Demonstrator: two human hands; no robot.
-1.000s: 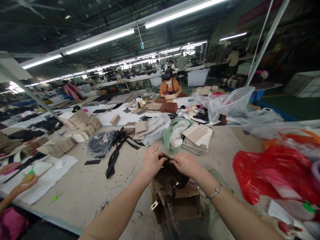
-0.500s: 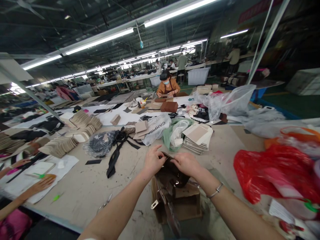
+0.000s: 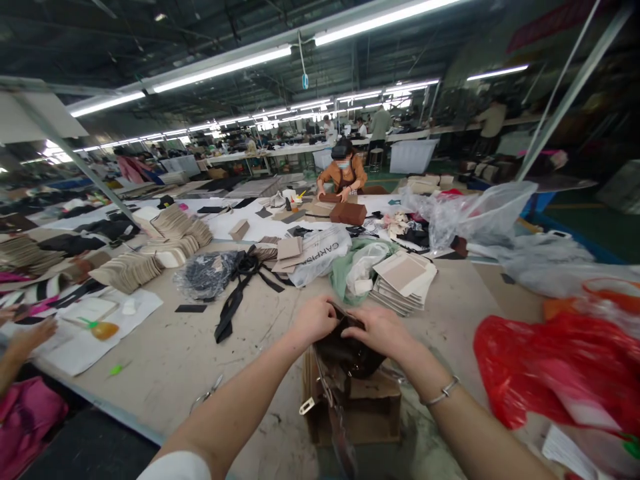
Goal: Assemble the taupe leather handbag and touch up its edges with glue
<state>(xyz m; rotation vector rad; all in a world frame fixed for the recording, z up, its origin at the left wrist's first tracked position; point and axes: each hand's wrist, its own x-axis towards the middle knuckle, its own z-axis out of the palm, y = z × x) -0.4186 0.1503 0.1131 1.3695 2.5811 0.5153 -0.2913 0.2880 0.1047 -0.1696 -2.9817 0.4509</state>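
My left hand [image 3: 314, 319] and my right hand [image 3: 383, 329] both grip the top edge of a dark brown glossy leather piece [image 3: 350, 353]. Their fingers are curled around it from either side. The piece rests on a small cardboard box [image 3: 373, 410] at the near edge of the worktable [image 3: 165, 363]. A metal bracelet sits on my right wrist. A small white tag [image 3: 307, 405] hangs at the box's left side.
A stack of beige cards [image 3: 404, 279], a green-white bag [image 3: 357, 263], black straps [image 3: 235, 293] and a red plastic bag [image 3: 555, 373] lie around. Scissors [image 3: 206, 395] lie near the front edge. A co-worker's hand [image 3: 27, 337] is at left; another person [image 3: 344, 175] sits across.
My left fingers have closed down onto the leather piece. The view has shifted slightly left and down. The co-worker's hand at left has let go of the orange bottle and drawn back.
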